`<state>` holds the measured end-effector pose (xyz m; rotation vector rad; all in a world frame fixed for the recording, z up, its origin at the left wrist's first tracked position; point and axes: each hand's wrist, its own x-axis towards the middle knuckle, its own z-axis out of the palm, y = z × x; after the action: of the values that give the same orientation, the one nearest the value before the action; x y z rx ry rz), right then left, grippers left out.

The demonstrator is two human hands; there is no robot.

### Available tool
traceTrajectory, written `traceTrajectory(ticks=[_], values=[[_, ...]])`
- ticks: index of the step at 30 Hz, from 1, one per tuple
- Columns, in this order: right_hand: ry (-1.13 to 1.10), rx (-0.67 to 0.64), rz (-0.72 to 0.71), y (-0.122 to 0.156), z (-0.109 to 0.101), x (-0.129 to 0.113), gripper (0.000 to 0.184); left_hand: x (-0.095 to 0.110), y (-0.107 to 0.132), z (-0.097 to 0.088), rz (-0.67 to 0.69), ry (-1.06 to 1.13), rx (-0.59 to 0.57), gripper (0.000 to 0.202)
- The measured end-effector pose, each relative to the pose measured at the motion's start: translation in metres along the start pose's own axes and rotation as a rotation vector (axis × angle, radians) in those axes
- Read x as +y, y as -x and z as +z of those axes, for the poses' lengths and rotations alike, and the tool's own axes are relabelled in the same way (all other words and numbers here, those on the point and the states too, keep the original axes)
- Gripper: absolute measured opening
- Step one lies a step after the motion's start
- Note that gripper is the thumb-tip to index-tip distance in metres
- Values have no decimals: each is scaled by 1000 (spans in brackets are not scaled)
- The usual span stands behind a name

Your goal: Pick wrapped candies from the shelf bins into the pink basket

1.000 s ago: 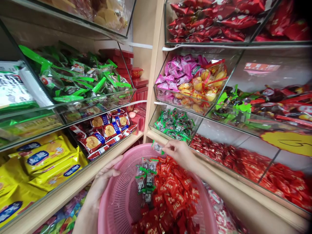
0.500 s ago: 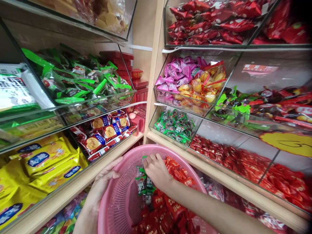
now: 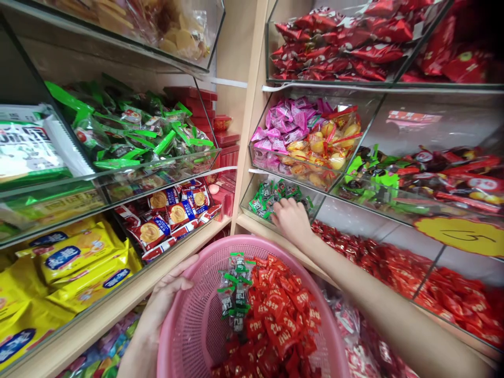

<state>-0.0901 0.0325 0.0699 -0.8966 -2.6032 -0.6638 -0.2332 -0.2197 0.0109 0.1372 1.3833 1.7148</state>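
Note:
My left hand (image 3: 159, 302) is closed on the left rim of a pink plastic basket (image 3: 189, 310), thumb over the edge. Inside the basket lie many red-wrapped candies (image 3: 279, 320) and, left of them, a small group of green-and-black wrapped candies (image 3: 238, 294). My right hand (image 3: 293, 220) reaches over the basket's far rim into a clear bin of matching green-wrapped candies (image 3: 262, 197). Its fingers are bent and close together, with the tips down among the candies. Whatever lies under those fingertips is hidden.
Right of the bin lie red candies (image 3: 386, 262) in clear compartments. Above sit pink-wrapped sweets (image 3: 281, 123). On the left are yellow packets (image 3: 63, 257) and green-edged packs (image 3: 134, 131). A wooden shelf edge (image 3: 134, 286) runs along the basket's left, and a yellow price tag (image 3: 460, 234) hangs at right.
My right hand has left the candies in the basket and moved up and right into the green candy bin. The green-wrapped candies in the basket are now uncovered. My left hand keeps its hold.

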Motion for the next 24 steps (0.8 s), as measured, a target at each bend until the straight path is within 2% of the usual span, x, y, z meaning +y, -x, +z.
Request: traceTrajectory(ticks=[3, 7, 18, 24], values=[[89, -78, 131, -12, 12, 18, 20, 0, 0, 0, 25, -9, 17, 69], [126, -167, 170, -16, 25, 24, 23, 0, 0, -2, 27, 3, 10, 68], [146, -104, 98, -14, 37, 25, 22, -1, -3, -3, 9, -42, 11, 66], [123, -83, 78, -10, 37, 26, 21, 1, 2, 1, 8, -30, 22, 68]])
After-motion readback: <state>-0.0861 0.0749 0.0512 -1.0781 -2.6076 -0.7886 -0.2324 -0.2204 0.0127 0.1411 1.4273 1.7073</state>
